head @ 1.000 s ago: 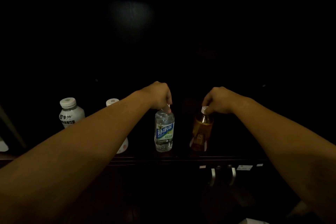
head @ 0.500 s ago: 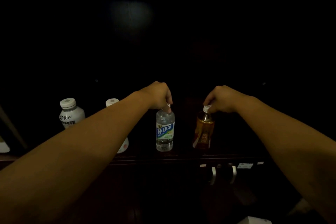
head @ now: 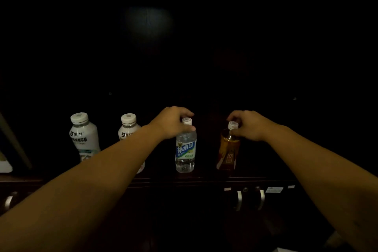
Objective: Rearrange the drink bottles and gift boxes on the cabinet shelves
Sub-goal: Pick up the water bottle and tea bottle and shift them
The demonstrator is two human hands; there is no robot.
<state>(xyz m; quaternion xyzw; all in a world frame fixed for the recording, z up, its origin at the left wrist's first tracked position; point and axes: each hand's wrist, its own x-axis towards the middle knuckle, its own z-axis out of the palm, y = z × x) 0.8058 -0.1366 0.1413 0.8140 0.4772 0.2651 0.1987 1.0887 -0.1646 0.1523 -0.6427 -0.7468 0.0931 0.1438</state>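
You are reaching into a very dark cabinet with both arms, and each hand is closed around the neck of a bottle. Your left hand [head: 173,121], just left of frame centre, is gripping the clear water bottle [head: 185,149] under its white cap, fingers curled over the top. Your right hand [head: 248,126], right of centre, is pinching the amber tea bottle [head: 228,150] at the neck, thumb and fingers wrapped below the cap. Both bottles are standing near the front edge of the shelf [head: 204,178], a little apart from each other; whether their bases are fully resting on it is hard to tell.

Toward the left of the frame two white milk-drink bottles [head: 84,139] are standing side by side, the nearer one partly hidden behind your left forearm. That is the main risk: if you are swinging the water bottle leftward, your arm could be knocking that bottle over. The tea bottle is looking slightly tilted, and a grip this high lets it swing. The darkness is also hiding the shelf's depth and any gift boxes.
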